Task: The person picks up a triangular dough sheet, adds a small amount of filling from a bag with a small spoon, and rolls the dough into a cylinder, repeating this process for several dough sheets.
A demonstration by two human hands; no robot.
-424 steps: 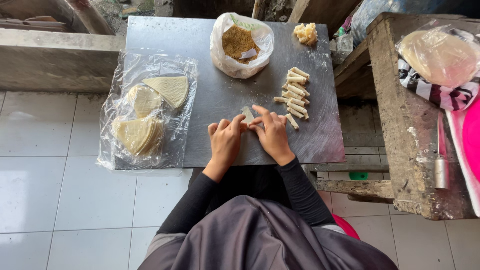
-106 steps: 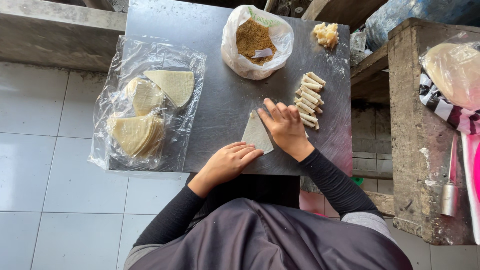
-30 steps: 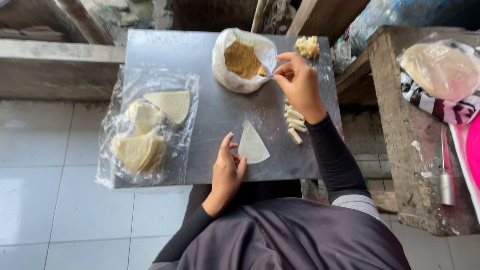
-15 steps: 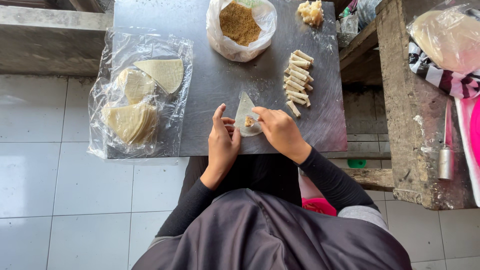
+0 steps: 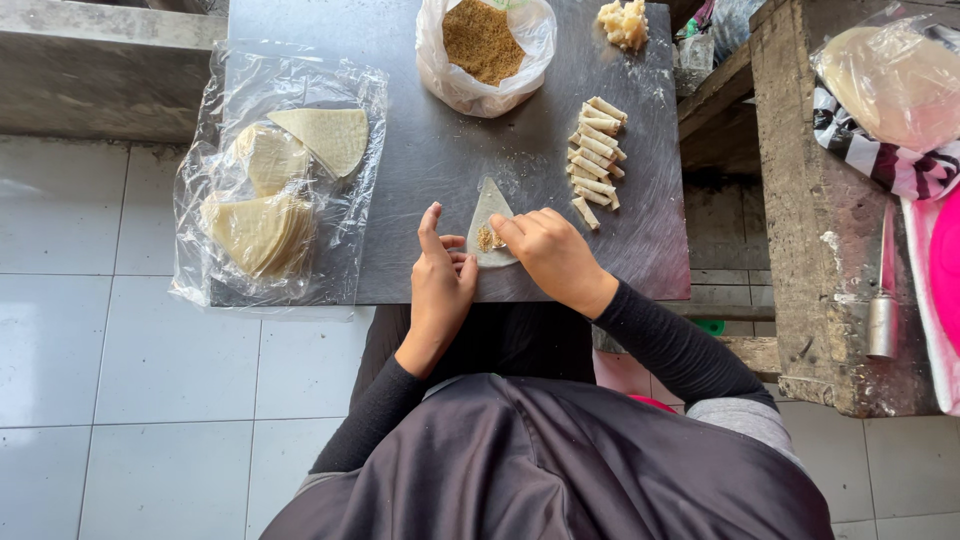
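At the tabletop's near edge, both hands on a wrapper.

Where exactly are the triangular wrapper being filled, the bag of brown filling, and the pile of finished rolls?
Pale triangular wrapper (image 5: 491,205), head view, upper tip.
Clear plastic bag of brown crumbly filling (image 5: 486,40), head view, on the filling.
Pile of small rolled pastries (image 5: 595,155), head view, middle.

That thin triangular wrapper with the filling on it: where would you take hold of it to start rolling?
Probably the wide rounded edge of the wrapper, coming from the person's side. The filling sits near that edge, the point faces away, and the left hand and right hand already rest there.
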